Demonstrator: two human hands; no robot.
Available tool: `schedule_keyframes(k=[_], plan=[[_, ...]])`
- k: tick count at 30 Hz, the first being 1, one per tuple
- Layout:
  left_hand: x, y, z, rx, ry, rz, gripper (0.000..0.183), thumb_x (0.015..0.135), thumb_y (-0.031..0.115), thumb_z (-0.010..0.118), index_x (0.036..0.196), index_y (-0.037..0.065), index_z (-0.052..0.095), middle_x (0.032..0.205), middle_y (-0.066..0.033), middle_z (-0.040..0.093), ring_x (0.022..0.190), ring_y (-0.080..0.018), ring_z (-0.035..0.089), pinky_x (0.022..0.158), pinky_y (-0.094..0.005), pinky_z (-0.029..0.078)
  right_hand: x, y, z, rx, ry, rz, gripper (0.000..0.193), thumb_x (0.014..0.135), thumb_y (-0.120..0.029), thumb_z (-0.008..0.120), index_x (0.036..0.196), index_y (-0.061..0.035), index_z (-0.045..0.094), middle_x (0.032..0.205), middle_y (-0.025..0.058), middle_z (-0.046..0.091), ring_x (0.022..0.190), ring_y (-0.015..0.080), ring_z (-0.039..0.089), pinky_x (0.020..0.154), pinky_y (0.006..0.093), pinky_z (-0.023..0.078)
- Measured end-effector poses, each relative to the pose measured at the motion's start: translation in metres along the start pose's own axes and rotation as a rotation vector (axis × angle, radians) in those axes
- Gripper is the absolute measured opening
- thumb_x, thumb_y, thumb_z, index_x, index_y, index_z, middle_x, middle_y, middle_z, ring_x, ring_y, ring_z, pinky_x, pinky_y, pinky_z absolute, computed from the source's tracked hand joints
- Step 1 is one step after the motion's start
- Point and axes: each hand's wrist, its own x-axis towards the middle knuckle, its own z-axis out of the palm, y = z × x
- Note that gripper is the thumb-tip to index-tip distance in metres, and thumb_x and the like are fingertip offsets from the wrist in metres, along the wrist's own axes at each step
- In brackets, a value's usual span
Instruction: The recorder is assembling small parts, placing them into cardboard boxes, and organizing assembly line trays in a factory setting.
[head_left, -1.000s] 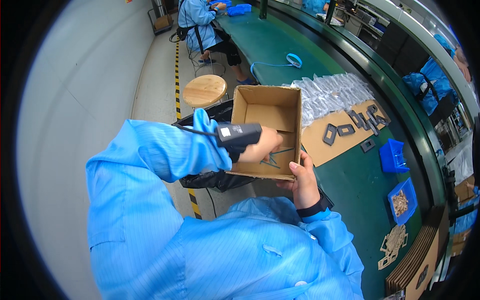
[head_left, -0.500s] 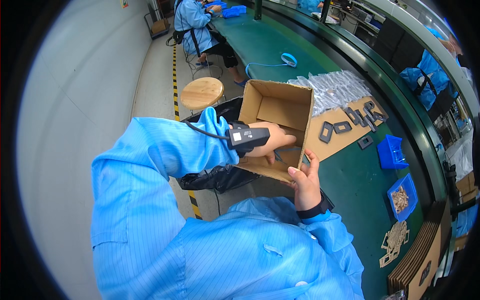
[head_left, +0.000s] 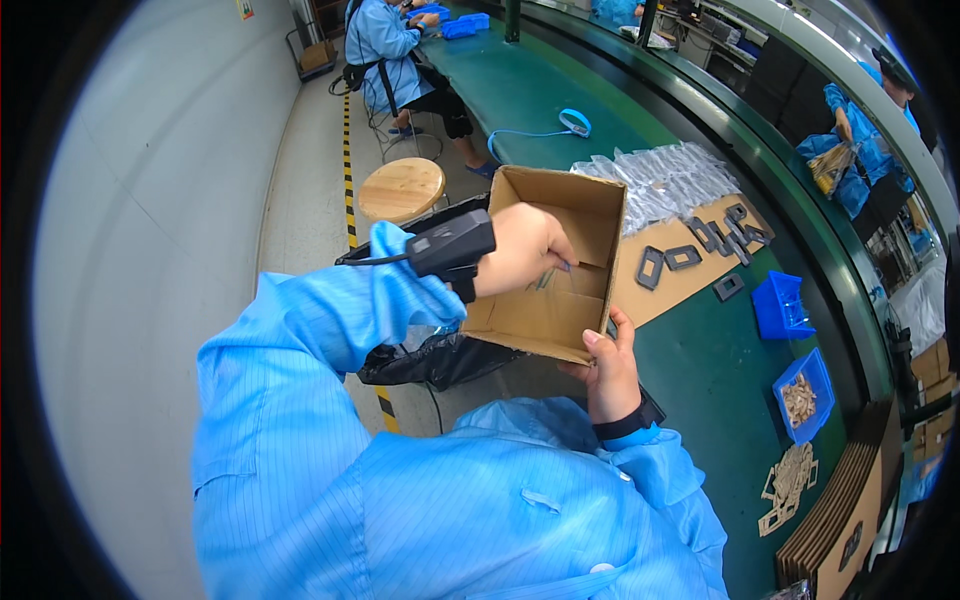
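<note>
Beside the long green desk (head_left: pixel 700 375), the open cardboard box (head_left: pixel 535 322) was held, with a black plastic bag (head_left: pixel 445 362) partly hidden behind it. The box's near right corner was gripped by the right hand (head_left: pixel 612 372). The left hand (head_left: pixel 522 248) was held over the box, its fingers drawn narrow inside. Dark frames (head_left: pixel 683 257) were spread on the desk; whether the thin greenish strip (head_left: pixel 545 278) by the left fingers was pinched could not be told.

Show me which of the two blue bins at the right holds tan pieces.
The nearer blue bin, beside the flat tan cutouts: tan pieces heap inside it, while the farther blue bin shows none.
</note>
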Motion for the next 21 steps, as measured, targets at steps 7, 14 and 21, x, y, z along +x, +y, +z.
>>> schedule_keyframes(k=[7, 14, 21], plan=[[-0.02, 0.002, -0.025, 0.226, 0.068, 0.12, 0.016, 0.078, 0.004, 0.07, 0.094, 0.004, 0.074, 0.087, -0.013, 0.07, 0.082, -0.0282, 0.067, 0.074, -0.0354, 0.054, 0.002, -0.005, 0.001, -0.019, 0.07, 0.004, 0.072, 0.09, -0.023, 0.061, 0.145, -0.0141, 0.016, 0.119, 0.0133, 0.057, 0.106, 0.0243, 0.059, 0.084, 0.0433, 0.051], [-0.008, -0.007, -0.018, 0.249, -0.086, 0.024, 0.018, 0.08, 0.013, 0.07, 0.093, 0.002, 0.071, 0.087, -0.0163, 0.068, 0.086, -0.0354, 0.066, 0.077, -0.0416, 0.053, 0.003, 0.011, -0.001, -0.043, 0.026, -0.074, 0.077, 0.087, -0.013, 0.066, 0.144, -0.0088, 0.015, 0.118, 0.0166, 0.056, 0.104, 0.021, 0.059, 0.085, 0.0367, 0.051], [0.01, -0.008, 0.016, 0.486, -0.246, 0.017, 0.019, 0.074, 0.012, 0.073, 0.086, -0.001, 0.066, 0.082, -0.0193, 0.066, 0.086, -0.0366, 0.066, 0.077, -0.0438, 0.053, -0.005, 0.007, 0.004, -0.051, -0.048, -0.152, 0.081, 0.083, -0.005, 0.068, 0.143, -0.008, 0.014, 0.12, 0.0183, 0.054, 0.106, 0.0228, 0.059, 0.087, 0.0348, 0.052]])
